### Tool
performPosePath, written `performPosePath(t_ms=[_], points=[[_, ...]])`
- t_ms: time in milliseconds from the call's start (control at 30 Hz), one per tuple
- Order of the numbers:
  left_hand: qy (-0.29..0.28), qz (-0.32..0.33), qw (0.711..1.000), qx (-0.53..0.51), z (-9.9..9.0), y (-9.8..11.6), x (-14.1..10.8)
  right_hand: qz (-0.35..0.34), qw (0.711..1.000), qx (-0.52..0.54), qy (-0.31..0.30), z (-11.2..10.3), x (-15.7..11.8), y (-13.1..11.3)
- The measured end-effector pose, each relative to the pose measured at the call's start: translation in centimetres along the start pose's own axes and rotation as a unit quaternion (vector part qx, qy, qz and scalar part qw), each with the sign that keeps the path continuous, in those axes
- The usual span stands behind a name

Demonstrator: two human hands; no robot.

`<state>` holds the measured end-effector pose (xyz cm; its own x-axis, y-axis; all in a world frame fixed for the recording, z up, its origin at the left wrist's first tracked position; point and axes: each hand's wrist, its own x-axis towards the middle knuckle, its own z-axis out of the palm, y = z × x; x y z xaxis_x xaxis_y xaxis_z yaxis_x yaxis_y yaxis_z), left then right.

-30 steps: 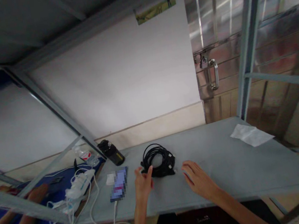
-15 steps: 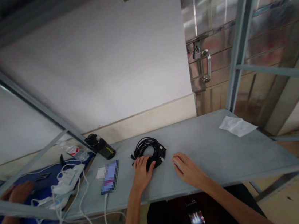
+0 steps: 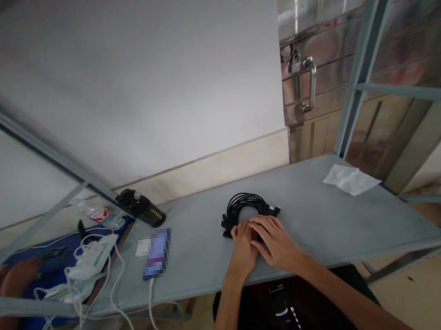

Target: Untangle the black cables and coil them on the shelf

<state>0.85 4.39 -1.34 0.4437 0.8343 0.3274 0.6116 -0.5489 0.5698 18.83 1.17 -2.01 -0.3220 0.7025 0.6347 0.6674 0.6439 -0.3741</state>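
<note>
We see L hand & R hand, fingers loosely spread, gripping nothing, touching black coiled cable at its 6 o'clock on worktop; phone at 9.

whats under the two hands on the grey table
The near edge of a coiled black cable lies under the left hand and right hand; the covered part can't be seen.
</note>
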Motion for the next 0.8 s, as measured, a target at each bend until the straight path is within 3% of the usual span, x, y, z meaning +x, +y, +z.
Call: performPosePath(t_ms=[100, 200, 333, 467, 567, 700, 800], points=[[-0.020, 0.018, 0.990, -0.137, -0.1, 2.1, 0.2, 0.016, 1.000, -0.025, -0.011, -1.0, -0.9, 1.1], [0.039, -0.005, 0.977, -0.211, -1.7, 2.5, -0.1, 0.010, 0.995, -0.071, -0.062, -1.5, -1.7, 2.4], [0.173, -0.082, 0.967, -0.168, -4.6, -0.4, -1.4, -0.014, 0.987, -0.117, -0.106, -2.0, -1.7, 3.7], [0.206, -0.124, 0.966, -0.094, -7.2, -4.9, -3.5, -0.038, 0.983, -0.132, -0.118, -4.0, -2.0, 5.9], [0.226, -0.168, 0.955, -0.095, -8.4, -7.2, -5.3, -0.036, 0.983, -0.125, -0.129, -6.4, -3.1, 8.8], [0.279, -0.228, 0.919, -0.159, -8.7, -8.1, -6.2, -0.004, 0.984, -0.136, -0.118, -9.4, -5.7, 12.6], [0.294, -0.242, 0.906, -0.182, -8.6, -8.0, -6.0, 0.028, 0.983, -0.161, -0.088, -10.9, -8.0, 14.0]])
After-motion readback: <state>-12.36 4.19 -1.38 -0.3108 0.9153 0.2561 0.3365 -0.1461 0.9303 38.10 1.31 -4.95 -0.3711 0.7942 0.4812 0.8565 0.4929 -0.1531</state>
